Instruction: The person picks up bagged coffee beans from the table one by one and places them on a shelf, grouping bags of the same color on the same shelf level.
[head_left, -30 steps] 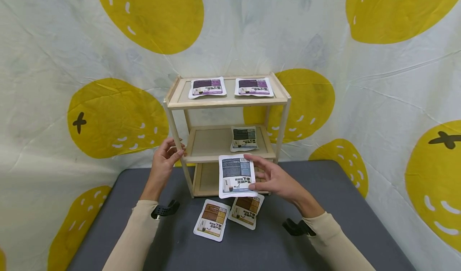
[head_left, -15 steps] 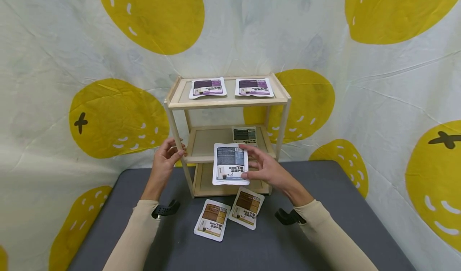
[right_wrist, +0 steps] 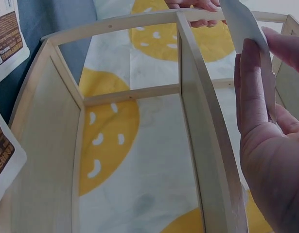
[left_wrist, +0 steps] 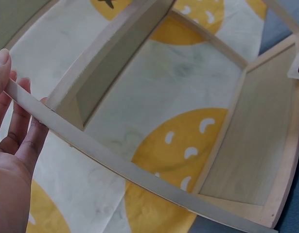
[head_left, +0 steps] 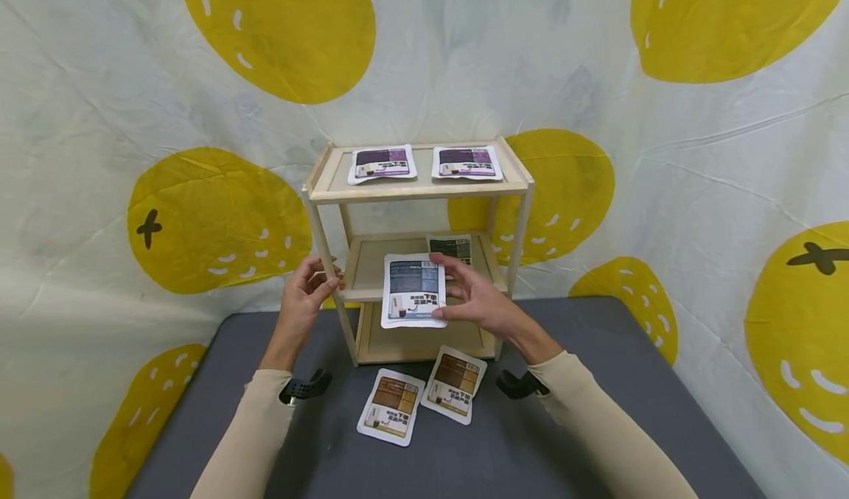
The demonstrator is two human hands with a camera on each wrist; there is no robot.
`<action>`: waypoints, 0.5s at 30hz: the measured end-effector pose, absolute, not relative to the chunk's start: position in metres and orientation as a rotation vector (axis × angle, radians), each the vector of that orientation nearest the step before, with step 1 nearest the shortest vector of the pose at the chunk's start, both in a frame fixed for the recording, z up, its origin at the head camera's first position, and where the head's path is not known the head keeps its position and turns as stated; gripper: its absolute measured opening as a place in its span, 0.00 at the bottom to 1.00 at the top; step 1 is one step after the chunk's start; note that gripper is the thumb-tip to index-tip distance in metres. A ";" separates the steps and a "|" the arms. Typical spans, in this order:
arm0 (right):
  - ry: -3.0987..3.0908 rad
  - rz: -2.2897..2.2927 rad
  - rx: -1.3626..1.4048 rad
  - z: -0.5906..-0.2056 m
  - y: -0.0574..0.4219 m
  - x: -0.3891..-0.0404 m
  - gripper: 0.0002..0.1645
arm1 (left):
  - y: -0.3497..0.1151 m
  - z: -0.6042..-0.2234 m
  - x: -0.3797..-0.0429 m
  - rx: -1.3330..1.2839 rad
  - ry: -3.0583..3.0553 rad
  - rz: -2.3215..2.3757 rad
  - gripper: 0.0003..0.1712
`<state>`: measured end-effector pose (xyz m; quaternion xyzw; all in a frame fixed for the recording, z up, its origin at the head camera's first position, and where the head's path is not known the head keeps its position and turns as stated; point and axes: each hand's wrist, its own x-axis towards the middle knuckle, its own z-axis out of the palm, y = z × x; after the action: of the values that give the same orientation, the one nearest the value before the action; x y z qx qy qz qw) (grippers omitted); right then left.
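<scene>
Nearest to the camera, a beige left sleeve [head_left: 242, 433] and a beige right sleeve [head_left: 600, 418] are reaching over a dark grey table [head_left: 458, 473]. On this table, before the wooden rack [head_left: 424, 192], the left brown packet [head_left: 391, 407] and the right brown packet [head_left: 454, 385] are lying just beside each other; whether their edges are touching, I cannot tell. Higher than these, the right hand [head_left: 483, 304] is pinching a blue packet [head_left: 414, 292] at its right edge, and the printed side is facing the head camera. The blue packet is hiding a part of the front edge of the middle shelf; I cannot tell if it is touching the wood. The left hand [head_left: 304, 298] is gripping the rack's left front post, beside the middle shelf. Farther back, a dark green packet [head_left: 451, 246] is lying on the right part of that shelf. On the top shelf, the left purple packet [head_left: 382, 164] and the right purple packet [head_left: 467, 163] are resting apart. Behind everything, a pale cloth [head_left: 438, 57] with yellow fruit shapes is hanging.
</scene>
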<state>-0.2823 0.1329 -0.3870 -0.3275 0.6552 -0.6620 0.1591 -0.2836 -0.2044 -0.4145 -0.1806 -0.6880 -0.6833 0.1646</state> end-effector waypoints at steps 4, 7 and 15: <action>1.906 -1.883 -0.930 -0.385 0.129 -0.288 0.58 | -0.205 -0.415 -0.283 -0.517 -1.956 -1.957 0.19; 1.925 -1.866 -0.925 -0.383 0.126 -0.292 0.57 | -0.205 -0.415 -0.284 -0.523 -1.949 -1.962 0.19; 2.024 -1.806 -0.897 -0.376 0.121 -0.303 0.56 | -0.205 -0.415 -0.284 -0.530 -1.947 -1.955 0.21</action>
<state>-0.3033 0.1207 -0.3763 -0.3109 0.7012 -0.6257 0.1419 -0.2843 -0.2046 -0.4151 -0.1861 -0.6836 -0.6861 0.1652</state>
